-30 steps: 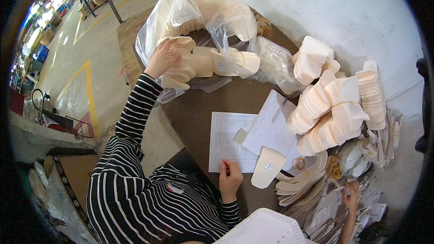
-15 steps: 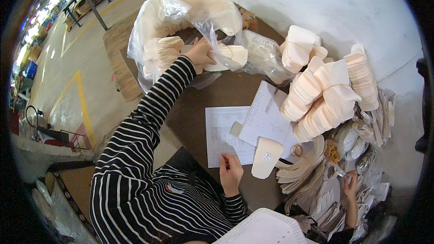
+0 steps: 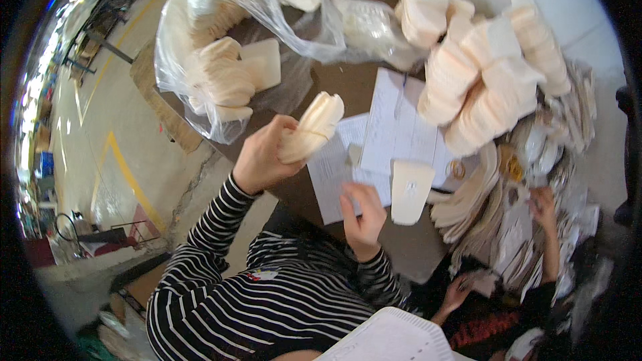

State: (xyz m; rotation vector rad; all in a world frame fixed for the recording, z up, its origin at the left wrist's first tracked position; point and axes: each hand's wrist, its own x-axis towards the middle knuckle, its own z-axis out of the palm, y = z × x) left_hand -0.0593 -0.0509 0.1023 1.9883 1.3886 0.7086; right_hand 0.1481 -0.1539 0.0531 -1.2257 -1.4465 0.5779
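My left hand (image 3: 259,159) grips a small bundle of cream flat pieces (image 3: 317,124) with a thin band around it, held up over the table. To its right my right hand (image 3: 364,219), slightly blurred, is empty, thumb and fingers apart, above the table edge. Nearest to it are printed sheets (image 3: 328,190) and a single cream tapered piece (image 3: 410,190) with a small label on it. At the back left, a clear plastic bag (image 3: 200,120) lies around a long curved row of cream pieces (image 3: 219,73).
Banded stacks of cream pieces (image 3: 491,87) are piled at the back right. Yellow rubber bands (image 3: 513,166) lie by bundles of greyish strips (image 3: 471,207). At the lower right another person's hand (image 3: 543,206) reaches among the plastic-wrapped pieces. A white wall (image 3: 555,0) stands behind.
My left hand has come back from the plastic bag toward me, bringing the banded bundle. My right hand has shifted slightly and its fingers have spread. The view has turned a little.
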